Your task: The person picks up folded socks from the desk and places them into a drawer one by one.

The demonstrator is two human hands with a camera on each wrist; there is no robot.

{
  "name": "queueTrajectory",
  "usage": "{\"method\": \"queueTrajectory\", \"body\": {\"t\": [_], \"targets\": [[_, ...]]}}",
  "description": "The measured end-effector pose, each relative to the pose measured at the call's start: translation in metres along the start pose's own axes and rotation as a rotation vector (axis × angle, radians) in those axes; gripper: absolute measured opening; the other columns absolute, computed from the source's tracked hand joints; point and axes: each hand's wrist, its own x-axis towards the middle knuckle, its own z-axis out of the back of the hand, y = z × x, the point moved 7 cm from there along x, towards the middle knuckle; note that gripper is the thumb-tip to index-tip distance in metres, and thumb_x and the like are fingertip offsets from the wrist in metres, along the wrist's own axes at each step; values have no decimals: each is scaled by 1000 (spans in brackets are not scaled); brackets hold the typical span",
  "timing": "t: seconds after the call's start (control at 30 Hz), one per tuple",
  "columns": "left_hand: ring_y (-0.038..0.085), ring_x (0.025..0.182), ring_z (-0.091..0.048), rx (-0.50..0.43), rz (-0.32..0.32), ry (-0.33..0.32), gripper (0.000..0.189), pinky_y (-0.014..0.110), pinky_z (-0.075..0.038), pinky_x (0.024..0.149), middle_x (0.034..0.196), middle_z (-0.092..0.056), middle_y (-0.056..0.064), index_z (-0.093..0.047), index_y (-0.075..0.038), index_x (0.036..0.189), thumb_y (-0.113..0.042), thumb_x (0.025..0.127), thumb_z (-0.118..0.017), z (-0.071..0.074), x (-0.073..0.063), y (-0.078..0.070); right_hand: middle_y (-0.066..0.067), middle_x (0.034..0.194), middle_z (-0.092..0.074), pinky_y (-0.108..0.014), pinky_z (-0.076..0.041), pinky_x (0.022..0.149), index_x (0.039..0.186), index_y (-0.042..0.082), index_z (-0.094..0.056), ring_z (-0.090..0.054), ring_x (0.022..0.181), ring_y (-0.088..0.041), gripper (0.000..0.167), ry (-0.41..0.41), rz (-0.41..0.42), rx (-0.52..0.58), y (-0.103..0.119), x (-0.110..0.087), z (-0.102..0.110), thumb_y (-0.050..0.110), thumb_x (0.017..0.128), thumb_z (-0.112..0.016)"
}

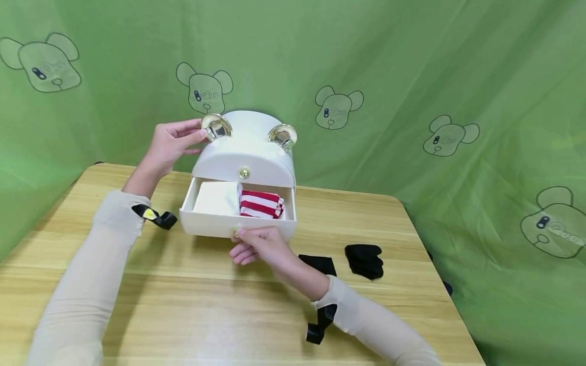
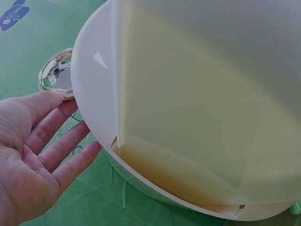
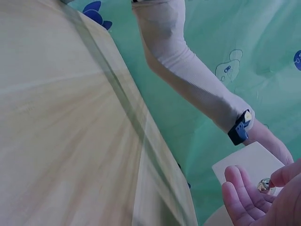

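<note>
A white storage box (image 1: pixel 247 143) with two round gold ears has its lower drawer (image 1: pixel 210 224) pulled out. My left hand (image 1: pixel 170 143) pinches the gold ear (image 1: pixel 216 127) on the left between thumb and fingers; in the left wrist view the thumb lies on that ear's rim (image 2: pixel 57 75). The thumb and forefinger of my right hand (image 1: pixel 265 245) pinch the small gold drawer knob (image 3: pixel 265 185), the other fingers loosely bent below it. Inside the drawer, a folded white cloth (image 1: pixel 216 197) lies left of a folded red-and-white striped cloth (image 1: pixel 261 204).
On the wooden table (image 1: pixel 197 305), a folded black cloth bundle (image 1: pixel 363 261) lies right of the box. Another black cloth piece (image 1: pixel 319 264) is partly hidden by the right forearm. A green curtain (image 1: pixel 389 61) hangs close behind the box.
</note>
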Motion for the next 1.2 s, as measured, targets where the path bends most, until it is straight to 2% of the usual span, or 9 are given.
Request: {"method": "queueTrajectory", "body": {"t": [0.6, 0.93, 1.2], "targets": [[8, 88, -75, 36, 12, -6, 47, 25, -67, 77, 94, -78, -11, -61, -2, 135, -11, 92, -76, 1, -4, -1, -12, 87, -79, -27, -68, 68, 112, -6, -72, -75, 68, -14, 34, -36, -2, 23, 5, 28, 13, 24, 104, -61], [9, 89, -75, 35, 9, -8, 47, 24, -67, 76, 94, -77, -10, -61, -2, 135, -12, 92, -77, 2, -2, -3, -10, 83, -79, -26, -67, 66, 121, -13, -65, -74, 66, -13, 41, -31, -2, 37, 11, 45, 19, 23, 103, -60], [8, 87, -75, 21, 6, -2, 46, 24, -67, 76, 94, -78, -10, -62, -2, 133, -10, 91, -77, 0, -2, -1, -5, 78, -77, -27, -68, 65, 120, -14, -64, -74, 66, -13, 39, -40, 4, 50, 12, 58, 26, 21, 103, -59]]}}
